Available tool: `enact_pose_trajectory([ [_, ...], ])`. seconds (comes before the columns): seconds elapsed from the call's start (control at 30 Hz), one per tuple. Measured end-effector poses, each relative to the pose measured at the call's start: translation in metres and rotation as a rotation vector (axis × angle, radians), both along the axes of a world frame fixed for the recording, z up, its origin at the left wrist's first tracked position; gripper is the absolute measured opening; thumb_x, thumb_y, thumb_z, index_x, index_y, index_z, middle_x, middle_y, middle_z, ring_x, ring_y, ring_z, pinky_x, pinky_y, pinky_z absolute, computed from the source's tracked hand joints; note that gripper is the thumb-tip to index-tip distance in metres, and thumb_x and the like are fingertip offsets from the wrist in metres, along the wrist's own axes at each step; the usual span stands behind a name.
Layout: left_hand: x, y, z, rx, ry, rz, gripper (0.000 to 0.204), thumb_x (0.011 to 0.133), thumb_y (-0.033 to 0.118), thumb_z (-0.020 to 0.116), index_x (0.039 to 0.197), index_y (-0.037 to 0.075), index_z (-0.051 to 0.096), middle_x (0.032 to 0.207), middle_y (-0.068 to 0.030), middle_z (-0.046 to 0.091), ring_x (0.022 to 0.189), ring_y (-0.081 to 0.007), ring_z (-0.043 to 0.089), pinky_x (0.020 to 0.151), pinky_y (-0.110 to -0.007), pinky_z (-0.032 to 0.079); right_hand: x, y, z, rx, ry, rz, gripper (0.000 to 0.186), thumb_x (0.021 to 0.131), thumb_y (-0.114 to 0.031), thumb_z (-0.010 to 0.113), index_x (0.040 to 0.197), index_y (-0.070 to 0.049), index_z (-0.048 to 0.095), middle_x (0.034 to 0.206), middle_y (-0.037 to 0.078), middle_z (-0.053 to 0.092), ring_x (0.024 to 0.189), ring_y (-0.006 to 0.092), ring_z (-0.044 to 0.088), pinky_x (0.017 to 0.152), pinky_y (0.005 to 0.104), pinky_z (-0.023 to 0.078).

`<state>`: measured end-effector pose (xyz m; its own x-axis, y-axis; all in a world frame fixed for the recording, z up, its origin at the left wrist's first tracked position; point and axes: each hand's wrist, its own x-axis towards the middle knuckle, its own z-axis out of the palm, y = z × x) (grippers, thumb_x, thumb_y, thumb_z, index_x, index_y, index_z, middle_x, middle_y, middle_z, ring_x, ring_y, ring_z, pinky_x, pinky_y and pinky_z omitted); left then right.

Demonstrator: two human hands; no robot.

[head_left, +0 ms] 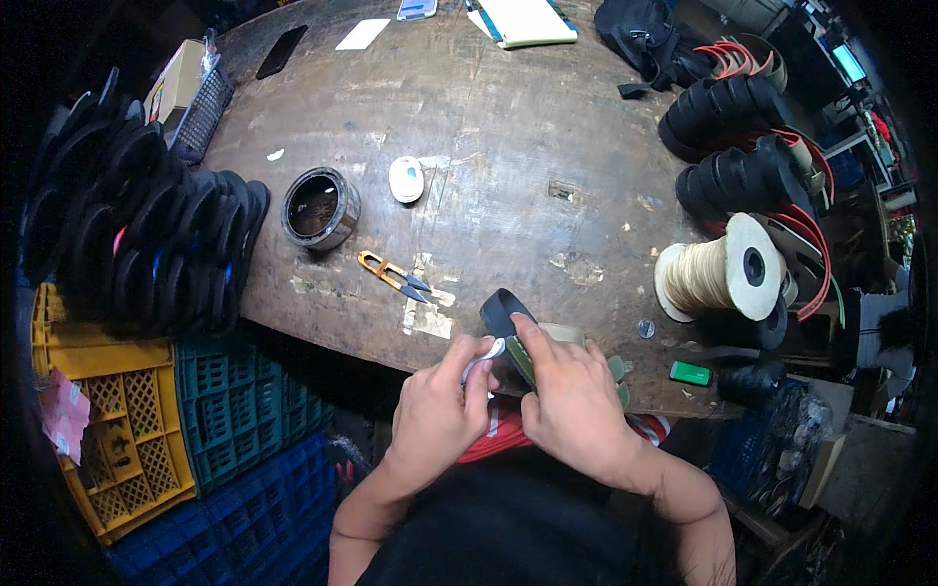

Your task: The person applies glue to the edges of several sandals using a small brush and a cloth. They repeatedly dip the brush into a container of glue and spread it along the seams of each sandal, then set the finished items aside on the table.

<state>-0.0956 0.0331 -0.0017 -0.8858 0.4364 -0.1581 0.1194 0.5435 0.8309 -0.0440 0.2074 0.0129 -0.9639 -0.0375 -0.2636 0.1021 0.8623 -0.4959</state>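
Near the table's front edge, my left hand (pixel 442 410) has its fingers closed on a small white strip or tool (pixel 496 348), whose shape is partly hidden. Just beside it my right hand (pixel 576 400) grips a dark strap piece (pixel 498 311) with an olive-green band (pixel 520 356), index finger lying along it. Beige and green pieces (pixel 565 332) show behind the right fingers. Farther up lie orange-handled thread snips (pixel 391 273), and right of the hands a small green block (pixel 690 373) and a small round lid (pixel 646 328).
An open can (pixel 318 210) and white oval object (pixel 405 179) sit centre-left. Stacked black soles (pixel 147 234) line the left side; black rolled straps (pixel 713 117) and a thread spool (pixel 703 273) the right. Plastic crates (pixel 244 410) stand below left. Phones and pads lie at the far edge.
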Motion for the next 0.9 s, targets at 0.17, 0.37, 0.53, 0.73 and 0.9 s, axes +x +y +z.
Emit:
enact_pose_trajectory([
  [0.17,-0.008,-0.002,0.01,-0.136,0.052,-0.098,0.021,0.101,0.001,0.062,0.121,0.002,0.066,0.08,-0.0159,0.075,0.077,-0.0347,0.079,0.067,-0.042,0.059,0.0,0.003,0.001,-0.031,0.006,0.001,0.079,0.087,-0.01,0.067,0.16,-0.004,0.039,0.14,0.031,0.063,0.121,0.0441,0.067,0.113,0.0655,0.043],
  [0.37,-0.014,0.0,0.009,-0.135,0.161,-0.159,0.023,0.099,-0.001,0.063,0.121,0.004,0.066,0.085,-0.0165,0.075,0.08,-0.0364,0.078,0.067,-0.044,0.059,-0.002,0.009,-0.002,0.015,0.032,0.071,0.08,0.086,-0.009,0.066,0.161,-0.006,0.039,0.139,0.034,0.063,0.121,0.0448,0.068,0.113,0.0645,0.043],
  [0.53,-0.012,-0.002,0.006,-0.151,0.223,-0.17,0.022,0.097,-0.001,0.064,0.119,0.004,0.067,0.092,-0.0179,0.075,0.081,-0.0391,0.076,0.067,-0.046,0.059,-0.007,0.016,0.001,-0.035,-0.005,0.099,0.079,0.086,-0.007,0.064,0.161,-0.006,0.039,0.137,0.035,0.065,0.12,0.0458,0.069,0.113,0.0643,0.043],
  [0.73,-0.016,-0.007,0.001,-0.218,0.333,-0.256,0.034,0.093,0.005,0.067,0.127,0.009,0.065,0.095,-0.0133,0.073,0.076,-0.0368,0.074,0.062,-0.048,0.06,-0.01,0.021,0.002,-0.023,-0.024,0.133,0.078,0.086,-0.006,0.063,0.161,-0.006,0.039,0.137,0.033,0.065,0.119,0.0451,0.07,0.115,0.065,0.042],
  [0.9,-0.02,-0.008,0.003,-0.241,0.386,-0.307,0.037,0.092,0.005,0.068,0.128,0.008,0.066,0.089,-0.0114,0.07,0.073,-0.0336,0.075,0.06,-0.046,0.06,-0.011,0.024,0.002,-0.037,-0.025,0.139,0.078,0.086,-0.007,0.063,0.16,-0.006,0.04,0.137,0.033,0.066,0.119,0.0442,0.069,0.114,0.0649,0.043],
])
